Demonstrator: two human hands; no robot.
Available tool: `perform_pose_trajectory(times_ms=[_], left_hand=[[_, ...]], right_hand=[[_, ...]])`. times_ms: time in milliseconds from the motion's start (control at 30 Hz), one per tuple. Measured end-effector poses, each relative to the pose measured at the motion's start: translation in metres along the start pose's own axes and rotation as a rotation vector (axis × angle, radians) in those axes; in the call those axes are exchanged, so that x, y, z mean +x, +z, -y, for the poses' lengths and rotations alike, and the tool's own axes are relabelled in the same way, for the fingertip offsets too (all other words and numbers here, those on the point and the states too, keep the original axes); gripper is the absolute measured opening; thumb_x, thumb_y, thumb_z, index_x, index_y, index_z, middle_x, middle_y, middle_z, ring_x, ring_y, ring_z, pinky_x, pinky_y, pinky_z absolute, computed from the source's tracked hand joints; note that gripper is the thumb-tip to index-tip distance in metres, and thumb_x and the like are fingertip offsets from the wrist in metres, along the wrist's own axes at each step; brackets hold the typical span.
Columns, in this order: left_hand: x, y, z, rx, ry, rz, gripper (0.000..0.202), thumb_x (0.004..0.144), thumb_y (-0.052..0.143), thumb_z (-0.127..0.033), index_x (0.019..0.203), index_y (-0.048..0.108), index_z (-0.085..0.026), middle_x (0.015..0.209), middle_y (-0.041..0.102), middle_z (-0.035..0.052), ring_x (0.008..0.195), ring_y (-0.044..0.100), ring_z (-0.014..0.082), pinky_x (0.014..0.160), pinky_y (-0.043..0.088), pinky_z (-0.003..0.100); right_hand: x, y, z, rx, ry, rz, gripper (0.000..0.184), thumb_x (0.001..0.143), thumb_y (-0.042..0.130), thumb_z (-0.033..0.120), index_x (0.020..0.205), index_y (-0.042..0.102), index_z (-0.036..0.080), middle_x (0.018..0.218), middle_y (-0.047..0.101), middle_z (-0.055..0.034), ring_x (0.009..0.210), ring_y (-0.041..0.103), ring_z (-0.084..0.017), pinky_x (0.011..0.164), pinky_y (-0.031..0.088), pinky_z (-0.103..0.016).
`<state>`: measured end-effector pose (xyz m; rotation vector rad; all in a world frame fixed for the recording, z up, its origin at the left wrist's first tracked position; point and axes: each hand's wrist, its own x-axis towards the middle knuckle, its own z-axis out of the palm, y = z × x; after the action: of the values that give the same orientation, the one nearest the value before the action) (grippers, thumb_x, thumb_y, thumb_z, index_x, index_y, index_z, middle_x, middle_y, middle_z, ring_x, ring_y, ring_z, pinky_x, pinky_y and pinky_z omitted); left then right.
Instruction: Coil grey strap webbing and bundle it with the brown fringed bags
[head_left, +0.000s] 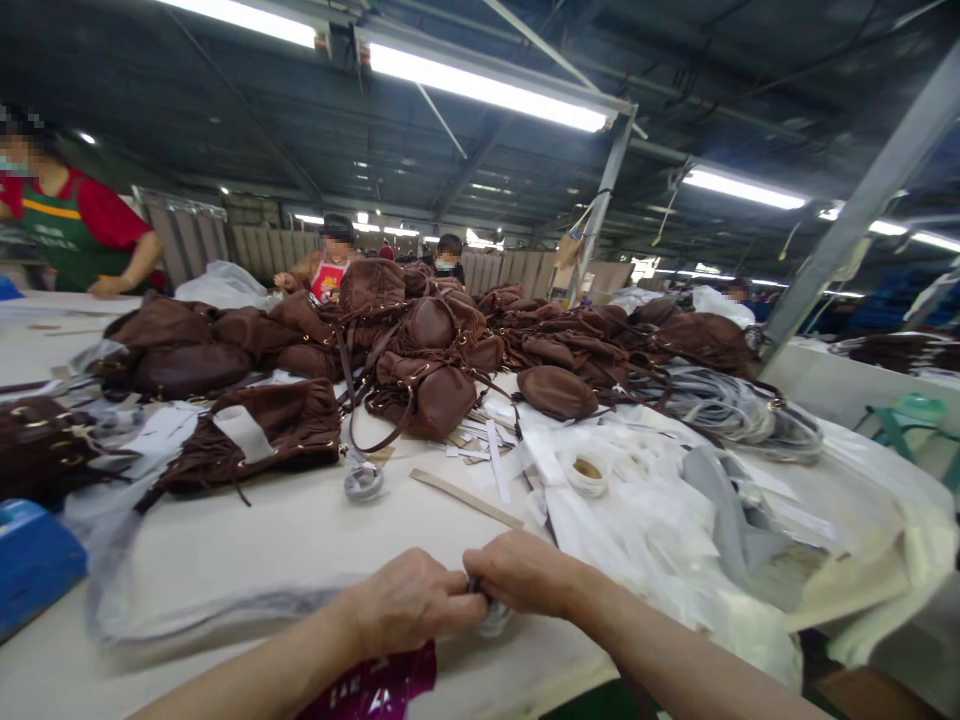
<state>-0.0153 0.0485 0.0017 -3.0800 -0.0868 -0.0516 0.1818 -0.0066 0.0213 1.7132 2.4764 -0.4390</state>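
Observation:
My left hand (409,605) and my right hand (525,572) meet low in the middle, just above the table's front part. Both have their fingers closed on a bag strap (262,603) wrapped in translucent film. From the brown drawstring bag (262,430) on the left the strap loops down and across to my hands. A small bundled part of it (495,618) shows below my right fingers; its details are blurred. Beyond my hands lies a small grey coil (364,480), beside a flat tan strip (465,498).
Brown bags (435,390) are heaped across the back of the table (225,545). White plastic sheeting (637,500) with a tape roll (586,477) covers the right. A blue object (34,565) stands at left. Co-workers (82,220) are behind; a metal post (862,210) rises at right.

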Motion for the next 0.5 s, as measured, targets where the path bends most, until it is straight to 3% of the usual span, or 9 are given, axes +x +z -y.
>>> perform_pose_trajectory(times_ms=[100, 200, 300, 400, 500], left_hand=[[0.013, 0.003, -0.011, 0.005, -0.116, 0.063, 0.02, 0.085, 0.047, -0.008, 0.101, 0.053, -0.018, 0.089, 0.065, 0.0043, 0.072, 0.064, 0.022, 0.058, 0.049, 0.03], [0.03, 0.01, -0.034, 0.029, -0.273, 0.104, 0.023, 0.085, 0.044, -0.005, 0.105, 0.053, -0.013, 0.09, 0.064, 0.0088, 0.073, 0.065, 0.0253, 0.055, 0.05, 0.033], [0.042, 0.021, -0.053, 0.018, -0.316, 0.077, 0.025, 0.087, 0.04, -0.003, 0.106, 0.054, -0.012, 0.089, 0.063, 0.0104, 0.074, 0.065, 0.0256, 0.054, 0.051, 0.032], [0.037, 0.026, -0.054, -0.016, -0.297, 0.04, 0.023, 0.09, 0.04, -0.005, 0.107, 0.052, -0.014, 0.089, 0.063, 0.0086, 0.076, 0.065, 0.0256, 0.058, 0.052, 0.034], [0.017, 0.023, -0.037, -0.049, -0.309, 0.029, 0.021, 0.09, 0.044, -0.007, 0.107, 0.048, -0.017, 0.09, 0.065, 0.0047, 0.076, 0.065, 0.0238, 0.063, 0.051, 0.035]], right_hand=[[-0.003, 0.004, 0.001, 0.094, 0.149, -0.046, 0.018, 0.088, 0.045, 0.023, 0.102, 0.054, 0.016, 0.07, 0.069, -0.006, 0.072, 0.067, -0.022, 0.064, 0.045, -0.028], [-0.009, 0.013, 0.004, 0.291, 0.336, -0.025, 0.024, 0.095, 0.027, 0.026, 0.103, 0.046, 0.014, 0.053, 0.062, 0.0004, 0.046, 0.062, -0.017, 0.046, 0.043, -0.023], [-0.011, 0.021, 0.008, 0.422, 0.461, -0.044, 0.018, 0.093, 0.028, 0.024, 0.099, 0.043, 0.017, 0.052, 0.059, 0.0028, 0.038, 0.058, -0.015, 0.037, 0.037, -0.02], [-0.011, 0.021, 0.01, 0.293, 0.424, -0.102, 0.013, 0.086, 0.034, 0.015, 0.092, 0.046, 0.017, 0.063, 0.064, -0.003, 0.051, 0.062, -0.016, 0.046, 0.038, -0.023], [-0.01, 0.013, 0.009, 0.143, 0.295, -0.115, 0.012, 0.082, 0.042, 0.013, 0.089, 0.051, 0.017, 0.082, 0.068, -0.011, 0.077, 0.065, -0.023, 0.061, 0.037, -0.028]])
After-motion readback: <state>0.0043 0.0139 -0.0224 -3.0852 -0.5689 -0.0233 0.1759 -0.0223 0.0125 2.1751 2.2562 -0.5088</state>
